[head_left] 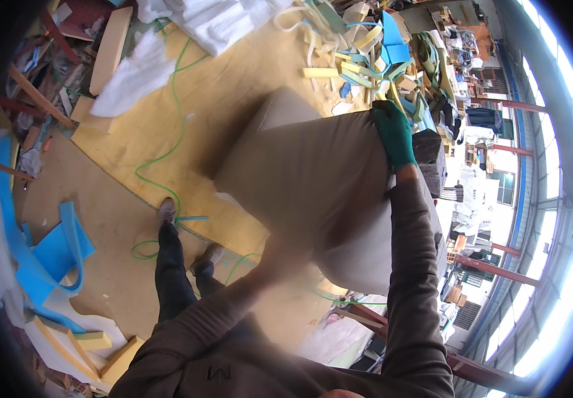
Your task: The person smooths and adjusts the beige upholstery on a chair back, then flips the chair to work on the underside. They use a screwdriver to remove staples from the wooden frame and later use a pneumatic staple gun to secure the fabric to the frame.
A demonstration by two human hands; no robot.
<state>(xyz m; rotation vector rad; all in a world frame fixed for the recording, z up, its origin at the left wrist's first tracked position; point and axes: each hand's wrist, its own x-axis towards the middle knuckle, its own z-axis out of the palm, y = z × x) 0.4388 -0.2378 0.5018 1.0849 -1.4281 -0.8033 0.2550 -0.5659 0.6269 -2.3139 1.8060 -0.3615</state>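
A large block-shaped upholstered piece (293,166) in grey-brown fabric fills the space in front of me, tilted and partly blurred. My right hand (394,136), in a green glove, is closed on the fabric at its far right corner. Nearer to me, my left hand (285,255) touches or lies close to the lower edge of the piece; motion smears its fingers, so I cannot tell their pose. A fold or hollow shows in the fabric between my two arms. Just beyond my right wrist stands a dark, shiny block (430,158).
Under the piece lies yellowish sheeting (223,79) on the floor, crossed by a thin green hose (179,109). Foam offcuts (356,66) are heaped at the far right. White wadding (137,79) lies far left, blue foam (54,255) at left. My feet (167,211) stand left of the piece.
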